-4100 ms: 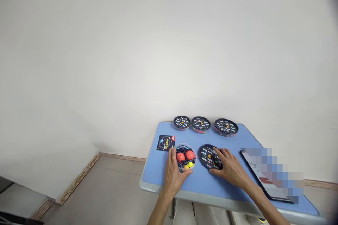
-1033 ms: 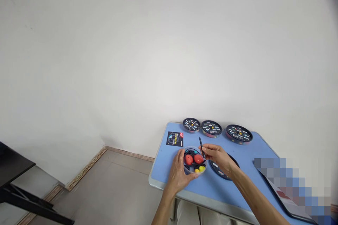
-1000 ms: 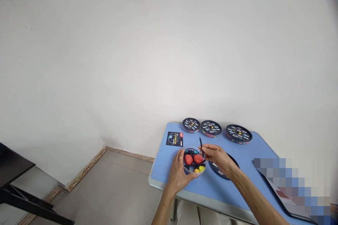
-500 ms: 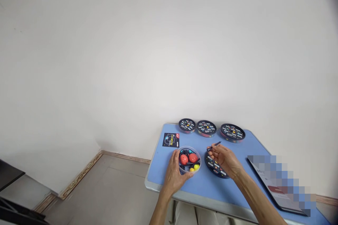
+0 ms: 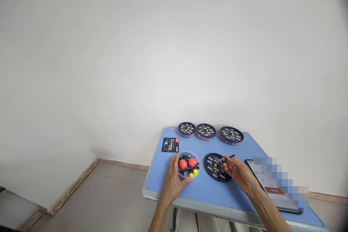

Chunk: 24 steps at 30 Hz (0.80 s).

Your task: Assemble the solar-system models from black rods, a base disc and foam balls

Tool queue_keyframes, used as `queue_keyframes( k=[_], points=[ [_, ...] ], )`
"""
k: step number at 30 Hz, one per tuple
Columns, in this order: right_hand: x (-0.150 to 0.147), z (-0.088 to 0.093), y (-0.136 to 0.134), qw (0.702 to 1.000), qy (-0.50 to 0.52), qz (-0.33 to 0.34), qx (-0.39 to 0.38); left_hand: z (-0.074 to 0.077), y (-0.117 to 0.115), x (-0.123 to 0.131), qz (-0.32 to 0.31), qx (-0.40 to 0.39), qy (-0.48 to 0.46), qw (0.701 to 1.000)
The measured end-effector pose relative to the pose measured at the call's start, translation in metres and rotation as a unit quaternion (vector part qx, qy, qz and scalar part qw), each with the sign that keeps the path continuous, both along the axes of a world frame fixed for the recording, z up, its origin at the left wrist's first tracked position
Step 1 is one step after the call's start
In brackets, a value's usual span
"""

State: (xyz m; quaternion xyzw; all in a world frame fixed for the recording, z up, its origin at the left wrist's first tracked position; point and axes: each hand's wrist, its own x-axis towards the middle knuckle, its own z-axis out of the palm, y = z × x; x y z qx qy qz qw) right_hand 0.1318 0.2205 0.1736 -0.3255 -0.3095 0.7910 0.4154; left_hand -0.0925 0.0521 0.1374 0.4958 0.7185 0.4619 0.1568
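In the head view, a clear round tub stands on the blue table. Inside it are two red balls, small yellow balls, blue bits and several dark plastic pieces. My left hand curls round the tub's left and near side, gripping it. My right hand pinches a thin dark stick-like piece, its exact kind too small to make out. Under and left of those fingers lies a round black lid printed with coloured planets and labels.
Three closed round tubs with black printed lids, the left, middle and right, line the table's back edge by the wall. A dark printed card lies at left. A tablet-like screen lies at right, partly blurred out.
My right hand has moved right relative to the lid, uncovering more of it, with the dark piece still pinched. My left hand stays on the tub. The whole view has shifted slightly.
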Motion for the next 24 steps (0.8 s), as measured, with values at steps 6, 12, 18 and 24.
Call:
queue_keyframes(
  k=[6,12,18,24],
  points=[
    [-0.014,0.003,-0.021,0.999,0.014,0.034,0.011,-0.004,0.001,-0.001,0.001,0.002,0.012,1.0],
    [-0.024,0.008,-0.046,0.996,0.016,0.076,0.031,-0.007,0.003,-0.002,0.011,0.001,0.009,1.0],
    [-0.015,0.011,-0.042,0.996,0.018,0.075,0.037,-0.009,0.003,-0.004,0.019,0.009,0.013,1.0],
    [-0.007,0.008,-0.032,0.997,0.039,0.07,0.012,-0.008,0.002,-0.004,0.019,-0.004,0.016,1.0]
  ],
)
